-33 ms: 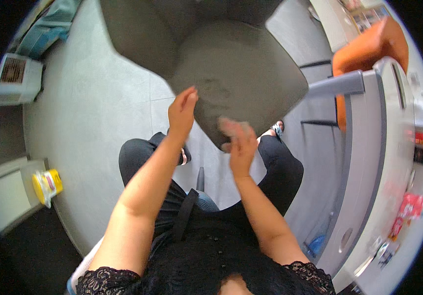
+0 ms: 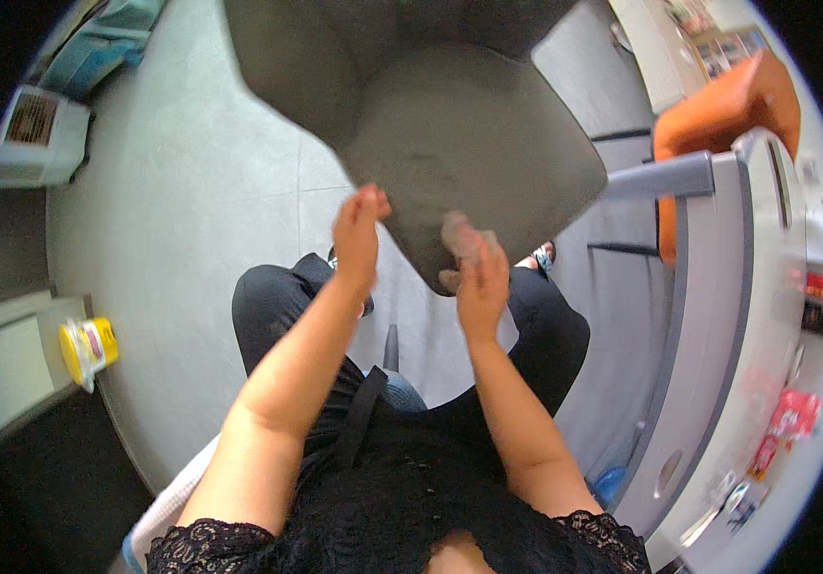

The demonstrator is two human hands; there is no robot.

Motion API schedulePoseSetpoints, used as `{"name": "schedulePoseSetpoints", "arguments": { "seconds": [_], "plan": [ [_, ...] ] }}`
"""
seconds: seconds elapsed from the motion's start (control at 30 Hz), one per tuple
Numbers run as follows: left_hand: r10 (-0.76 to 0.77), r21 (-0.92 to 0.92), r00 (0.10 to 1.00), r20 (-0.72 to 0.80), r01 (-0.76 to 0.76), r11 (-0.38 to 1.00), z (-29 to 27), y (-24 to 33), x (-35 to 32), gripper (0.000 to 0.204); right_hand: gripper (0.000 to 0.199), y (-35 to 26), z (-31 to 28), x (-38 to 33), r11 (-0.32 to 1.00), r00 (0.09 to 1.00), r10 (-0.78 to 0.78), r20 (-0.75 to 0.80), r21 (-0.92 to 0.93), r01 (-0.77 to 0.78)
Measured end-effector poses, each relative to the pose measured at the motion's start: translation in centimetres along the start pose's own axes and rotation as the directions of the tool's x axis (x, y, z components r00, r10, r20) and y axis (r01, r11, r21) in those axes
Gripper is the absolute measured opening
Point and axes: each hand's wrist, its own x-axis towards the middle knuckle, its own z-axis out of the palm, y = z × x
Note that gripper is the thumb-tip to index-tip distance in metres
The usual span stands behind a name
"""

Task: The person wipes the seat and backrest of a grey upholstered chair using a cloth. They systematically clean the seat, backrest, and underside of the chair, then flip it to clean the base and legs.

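Observation:
In front of me, between my knees, a grey-brown shell chair point(image 2: 488, 124) shows its seat and part of its raised sides. My left hand point(image 2: 359, 234) is at the seat's near left edge, its fingers closed around the rim. Over the near corner of the seat, my right hand point(image 2: 483, 287) presses a crumpled, pale, see-through wipe point(image 2: 464, 237) against the surface; motion blurs its fingertips. Faint darker marks point(image 2: 430, 172) show on the seat beyond the wipe. The chair's legs are hidden beneath it.
A grey-edged white desk point(image 2: 717, 287) runs along my right, with red packets point(image 2: 794, 416) on it. Beyond stands an orange chair point(image 2: 732, 105). At left are a yellow tub point(image 2: 89, 349) and a white box-shaped appliance point(image 2: 43, 134) with a grille.
The chair and both hands appear slightly farther right in the picture. My right hand has shifted a little to the right with the wipe; my left hand stays at the rim.

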Motion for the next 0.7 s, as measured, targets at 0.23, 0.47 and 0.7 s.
{"name": "schedulePoseSetpoints", "arguments": {
  "seconds": [0.23, 0.47, 0.7],
  "plan": [
    [-0.273, -0.724, 0.92, 0.283, 0.391, 0.568, -2.6, 1.4, -7.4, 0.072, 0.054, -5.1, 2.4, 0.4, 0.854, 0.746, -0.285, 0.602, -0.193, 0.482],
    [-0.434, -0.804, 0.897, -0.085, 0.195, 0.561, -7.7, -1.1, -3.2, 0.063, 0.079, 0.0, 4.7, 0.8, 0.513, 0.611, -0.162, 0.775, -0.463, 0.723],
    [-0.377, -0.735, 0.895, -0.236, 0.089, 0.672, -8.7, -0.3, 1.2, 0.056, 0.079, -0.9, 8.9, 0.8, 0.515, 0.651, -0.135, 0.747, -0.508, 0.69]
  ]
}}
